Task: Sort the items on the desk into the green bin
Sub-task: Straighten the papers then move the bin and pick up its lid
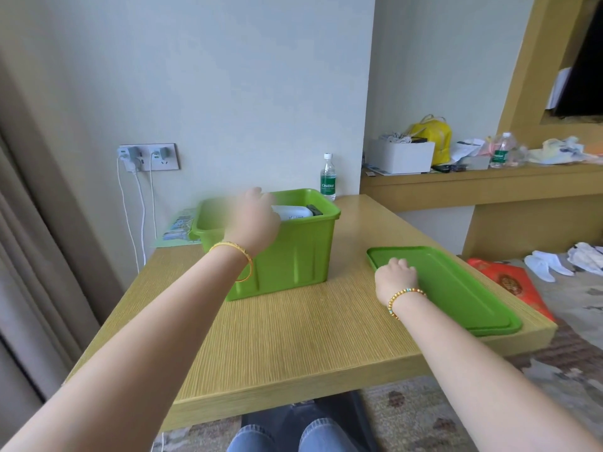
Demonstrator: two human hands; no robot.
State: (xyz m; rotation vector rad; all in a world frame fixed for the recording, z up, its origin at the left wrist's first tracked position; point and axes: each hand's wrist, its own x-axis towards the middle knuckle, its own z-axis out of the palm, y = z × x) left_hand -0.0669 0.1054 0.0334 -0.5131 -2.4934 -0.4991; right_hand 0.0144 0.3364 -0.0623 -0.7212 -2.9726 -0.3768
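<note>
Desk point(293, 337) scene: left hand point(253, 220) hides green bin point(293, 256) contents.

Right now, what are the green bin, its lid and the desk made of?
The green bin looks like moulded plastic: glossy, one even colour, ribbed walls and a rolled rim. The lid, flat on the desk, looks like the same plastic, a little duller, with a raised edge. The desk looks like wood or a wood-look laminate: fine straight grain lines, matt yellow finish.

the water bottle point(328, 178) behind the green bin point(293, 256) has a label reading "cestbon".
</note>
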